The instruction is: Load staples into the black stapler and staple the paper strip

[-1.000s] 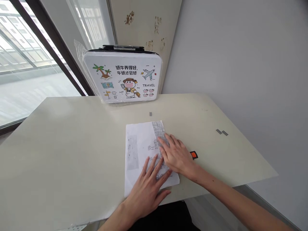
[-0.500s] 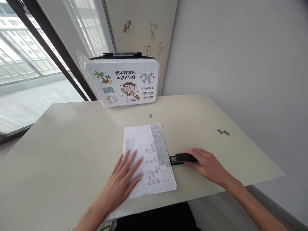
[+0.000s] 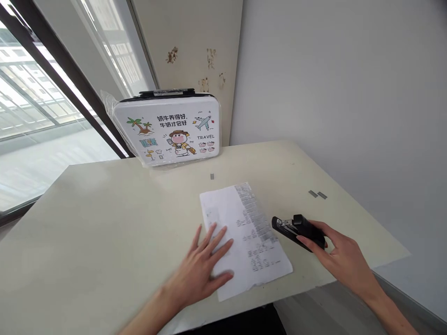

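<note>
Big pale tabletop (image 3: pixel 104 218), with a picture case (image 3: pixel 167 128) standing at the far edge. Thin white paper (image 3: pixel 244 232) near the front edge: light, floppy, easy to slide, best pinned flat. Left hand (image 3: pixel 199 274) spread wide open, fingers apart, pressing on the paper's left side. Black stapler (image 3: pixel 296 230) just right of the paper, toward the right edge: hard, a bit heavy, best gripped around its back end. Right hand (image 3: pixel 340 258) curled tight around that end.
</note>
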Demonstrator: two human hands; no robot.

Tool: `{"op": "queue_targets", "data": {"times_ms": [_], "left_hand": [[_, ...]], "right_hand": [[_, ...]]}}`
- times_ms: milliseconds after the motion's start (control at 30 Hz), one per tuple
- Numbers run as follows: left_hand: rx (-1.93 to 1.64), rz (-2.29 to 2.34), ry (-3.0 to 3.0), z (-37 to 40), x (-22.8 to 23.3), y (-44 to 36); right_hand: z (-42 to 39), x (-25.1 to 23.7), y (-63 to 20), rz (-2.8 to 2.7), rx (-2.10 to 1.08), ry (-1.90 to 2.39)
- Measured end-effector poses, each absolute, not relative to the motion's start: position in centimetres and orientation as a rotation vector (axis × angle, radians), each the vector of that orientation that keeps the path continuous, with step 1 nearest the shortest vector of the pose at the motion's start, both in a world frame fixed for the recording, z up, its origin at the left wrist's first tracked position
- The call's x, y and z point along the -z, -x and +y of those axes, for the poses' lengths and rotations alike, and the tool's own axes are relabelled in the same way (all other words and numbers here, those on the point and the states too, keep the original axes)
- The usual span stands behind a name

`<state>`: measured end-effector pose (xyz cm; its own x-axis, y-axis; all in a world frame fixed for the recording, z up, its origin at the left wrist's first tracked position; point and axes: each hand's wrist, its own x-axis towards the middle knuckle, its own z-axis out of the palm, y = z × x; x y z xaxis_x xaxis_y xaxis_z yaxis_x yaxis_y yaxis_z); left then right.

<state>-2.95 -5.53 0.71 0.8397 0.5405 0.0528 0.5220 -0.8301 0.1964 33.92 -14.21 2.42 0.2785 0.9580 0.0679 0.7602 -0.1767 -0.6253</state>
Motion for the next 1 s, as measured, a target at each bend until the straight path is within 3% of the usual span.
{"op": "queue_targets", "data": {"times_ms": [267,467,633,767,1000], "left_hand": [[-0.281,0.624,-2.759,0.9,3.1,-9.3],[-0.306,0.530,-2.785,2.5,3.9,-12.3],[-0.455,0.555,-2.645,2.7,2.6,-8.2],[-0.742,0.903,-2.105,4.4,1.3,-1.4],[-1.117,1.323,-1.660,7.5,0.8,7.7]], "right_hand": [[-13.0,-4.4,-31.8,-1.478,-0.422,1.928],[-12.2,-4.5,-31.0,-1.479,-0.444,1.890],[-11.0,-4.3,-29.9,-1.567,-0.475,1.797],[-7.9,-3.9,-27.8,-1.723,-0.555,1.651],[0.8,-1.7,-21.5,-1.994,-0.594,1.439]]}}
